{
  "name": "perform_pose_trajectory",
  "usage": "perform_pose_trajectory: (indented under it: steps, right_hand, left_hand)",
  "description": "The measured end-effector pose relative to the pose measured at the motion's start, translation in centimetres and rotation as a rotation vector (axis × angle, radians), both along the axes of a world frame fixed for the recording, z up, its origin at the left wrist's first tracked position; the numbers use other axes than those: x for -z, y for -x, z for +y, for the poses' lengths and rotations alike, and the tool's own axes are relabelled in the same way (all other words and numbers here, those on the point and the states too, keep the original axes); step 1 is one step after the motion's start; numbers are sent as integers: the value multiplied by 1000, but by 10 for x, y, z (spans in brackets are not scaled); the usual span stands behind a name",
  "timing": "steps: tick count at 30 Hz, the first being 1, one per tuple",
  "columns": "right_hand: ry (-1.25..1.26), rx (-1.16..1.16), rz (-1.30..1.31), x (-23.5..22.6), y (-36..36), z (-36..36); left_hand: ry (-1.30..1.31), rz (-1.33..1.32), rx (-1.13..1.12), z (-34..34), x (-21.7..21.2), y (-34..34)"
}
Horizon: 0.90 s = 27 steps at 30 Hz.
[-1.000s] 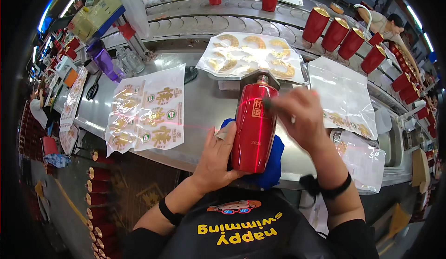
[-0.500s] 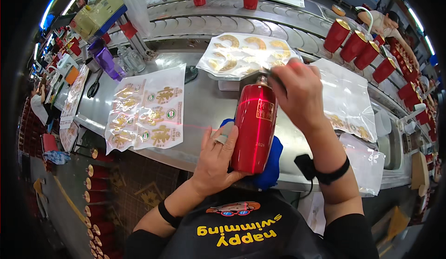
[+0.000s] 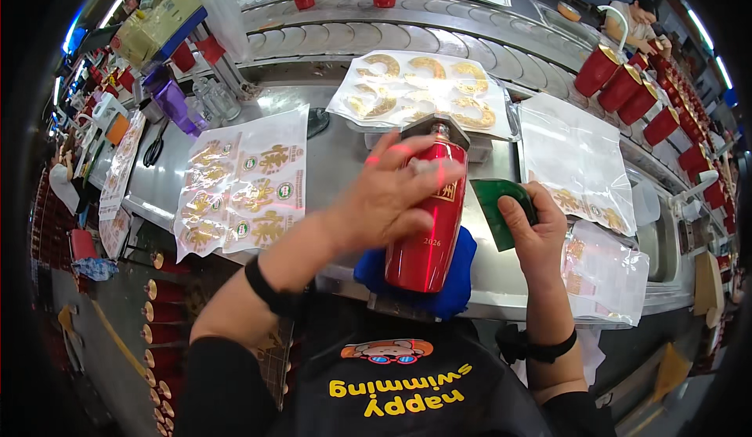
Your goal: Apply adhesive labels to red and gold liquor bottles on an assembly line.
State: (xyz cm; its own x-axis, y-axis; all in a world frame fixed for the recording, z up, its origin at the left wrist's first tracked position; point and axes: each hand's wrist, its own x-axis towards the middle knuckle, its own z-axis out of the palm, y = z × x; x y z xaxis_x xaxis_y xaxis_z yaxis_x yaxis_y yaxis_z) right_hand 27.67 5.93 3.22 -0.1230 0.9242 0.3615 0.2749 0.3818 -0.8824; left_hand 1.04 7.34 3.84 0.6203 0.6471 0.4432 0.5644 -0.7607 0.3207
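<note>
A glossy red bottle (image 3: pixel 420 253) with gold printing lies tilted on a blue cloth (image 3: pixel 462 269), its neck pointing away from me. My left hand (image 3: pixel 384 202), smeared by motion, reaches over the bottle's upper half with fingers apart and hides part of the gold mark. Whether the fingertips touch the bottle is unclear. In my right hand (image 3: pixel 540 229), beside the bottle, is a flat green scraper (image 3: pixel 495 211) gripped by its edge. Beyond the bottle's neck, a sheet of gold curved decals (image 3: pixel 423 92) rests on a raised stand.
Another sheet of gold decals (image 3: pixel 243 182) lies left on the metal table, with black scissors (image 3: pixel 156 152) past it. White sheets (image 3: pixel 580 155) cover the right side near a sink (image 3: pixel 666 241). A curved conveyor (image 3: pixel 360 41) carries red bottles; a co-worker (image 3: pixel 634 26) sits at far right.
My left hand has moved from the bottle's lower side up over its front. My right hand has drawn back from the neck to the right, bringing the green scraper into view.
</note>
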Motion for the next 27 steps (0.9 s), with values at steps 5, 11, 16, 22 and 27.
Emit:
perform_pose_trajectory:
  steps: [5, 11, 16, 22, 27]
  right_hand:
    - [-49, 66, -6, 18, -25, -7]
    - [-160, -223, -252, -36, -9, 1]
    - [-98, -379, -356, -57, 48, 46]
    - [-293, -697, -648, -71, 72, 50]
    - [-624, -231, -602, -90, 80, 33]
  left_hand:
    - [-74, 95, 90, 9, -3, -12]
    - [-25, -63, 43, -79, 17, -8]
    - [0, -160, -124, -98, 35, 4]
    - [100, -195, -304, -109, 42, -7]
    - [-7, -72, -331, -101, 39, -5]
